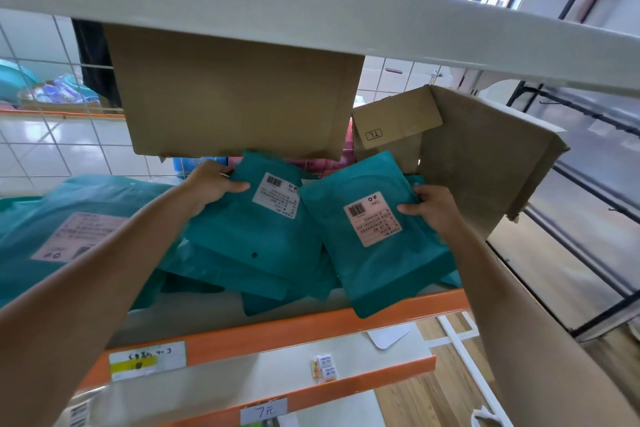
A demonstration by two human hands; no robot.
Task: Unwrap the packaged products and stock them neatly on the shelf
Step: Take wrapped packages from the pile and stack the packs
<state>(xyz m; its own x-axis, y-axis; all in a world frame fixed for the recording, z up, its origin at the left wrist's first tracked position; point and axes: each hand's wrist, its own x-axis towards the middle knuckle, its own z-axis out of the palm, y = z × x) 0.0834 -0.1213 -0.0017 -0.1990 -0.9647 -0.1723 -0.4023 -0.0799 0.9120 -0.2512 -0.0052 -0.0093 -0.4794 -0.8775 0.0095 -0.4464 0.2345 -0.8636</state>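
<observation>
**Both hands on teal packages at the orange-edged shelf**

Nearest the camera, a lower shelf board (346, 354) carries a few small white tags (325, 367). Its orange front edge bears a paper label marked "7元" (263, 411). The shelf above it (311, 326) also has an orange front rail, with a handwritten label with a yellow strip (147, 359) stuck on at the left.

Two bare forearms reach up over that rail. The left hand (214, 187) grips the upper left corner of one teal package (256, 246), with the thumb lying on its face and the fingers hidden behind it. The right hand (433, 208) holds the right edge of a second teal package (377, 270), its thumb touching the printed label and its fingers curled round the edge. This package's lower corner hangs out past the rail. Both packages lie tilted on a loose pile of similar teal packages (214, 267) on the shelf board. A larger teal package (69, 229) lies to the left.

Behind the pile, a closed cardboard box (235, 97) sits under the pale upper shelf (311, 7), and an opened cardboard box (485, 163) stands to the right with its flaps spread. Beyond are a wire grid (52, 80) and white floor tiles.
</observation>
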